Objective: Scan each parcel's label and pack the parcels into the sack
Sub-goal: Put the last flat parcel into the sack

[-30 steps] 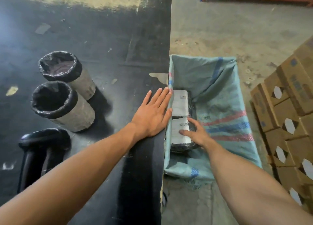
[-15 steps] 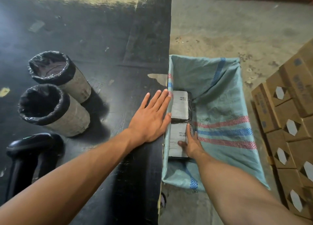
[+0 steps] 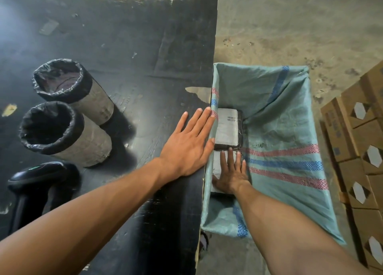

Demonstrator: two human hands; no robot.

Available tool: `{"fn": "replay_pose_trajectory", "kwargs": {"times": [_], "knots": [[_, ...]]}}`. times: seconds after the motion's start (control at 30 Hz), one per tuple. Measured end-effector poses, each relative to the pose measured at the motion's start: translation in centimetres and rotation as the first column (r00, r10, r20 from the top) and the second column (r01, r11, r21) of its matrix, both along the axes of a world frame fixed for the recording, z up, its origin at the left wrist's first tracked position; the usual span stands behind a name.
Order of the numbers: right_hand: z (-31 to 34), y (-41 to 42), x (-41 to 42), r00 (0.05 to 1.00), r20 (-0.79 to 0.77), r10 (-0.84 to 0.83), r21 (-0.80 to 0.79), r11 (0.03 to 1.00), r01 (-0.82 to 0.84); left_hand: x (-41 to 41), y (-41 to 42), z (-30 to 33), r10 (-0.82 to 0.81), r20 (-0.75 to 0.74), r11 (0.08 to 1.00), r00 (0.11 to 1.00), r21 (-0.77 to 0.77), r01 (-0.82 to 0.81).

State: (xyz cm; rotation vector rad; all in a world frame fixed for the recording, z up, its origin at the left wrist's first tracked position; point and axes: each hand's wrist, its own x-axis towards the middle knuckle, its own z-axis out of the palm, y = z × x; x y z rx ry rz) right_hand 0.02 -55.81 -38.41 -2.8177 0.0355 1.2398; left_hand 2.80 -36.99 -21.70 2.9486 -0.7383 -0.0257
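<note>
Woven teal sack (image 3: pixel 286 142), red/blue stripes, beside scuffed black surface (image 3: pixel 128 46). Two black-wrapped, white-labelled flat parcels inside: far parcel (image 3: pixel 228 127), near parcel (image 3: pixel 216 162) under flat, splayed right hand (image 3: pixel 231 176). Left hand (image 3: pixel 189 144) flat, gripping nothing.

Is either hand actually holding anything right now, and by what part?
Nothing is gripped. The right hand lies flat, fingers extended, on the near parcel inside the sack. The left hand rests open on the table.
</note>
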Motion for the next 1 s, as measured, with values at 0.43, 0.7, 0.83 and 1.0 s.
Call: {"fn": "replay_pose_trajectory", "kwargs": {"times": [0.43, 0.7, 0.83, 1.0], "knots": [[2.8, 0.1, 1.5, 0.983, -0.185, -0.02, 0.014, 1.0, 0.023, 0.0, 0.3, 0.3, -0.016, -0.03, 1.0, 0.999, 0.006, 0.016], [7.6, -0.7, 1.2, 0.98, -0.077, -0.183, 0.128, 0.973, 0.192, 0.2, 0.3, 0.4, -0.027, -0.066, 1.0, 0.997, -0.01, 0.026], [9.7, -1.3, -0.5, 0.968, -0.014, -0.25, 0.148, 0.957, 0.249, 0.2, 0.5, 0.4, -0.041, -0.082, 0.999, 0.996, -0.033, 0.038], [13.1, -1.7, -3.3, 0.929, 0.106, -0.353, 0.233, 0.917, 0.322, 0.8, 0.4, 1.2, -0.027, -0.203, 0.997, 0.979, -0.078, 0.011]]}}
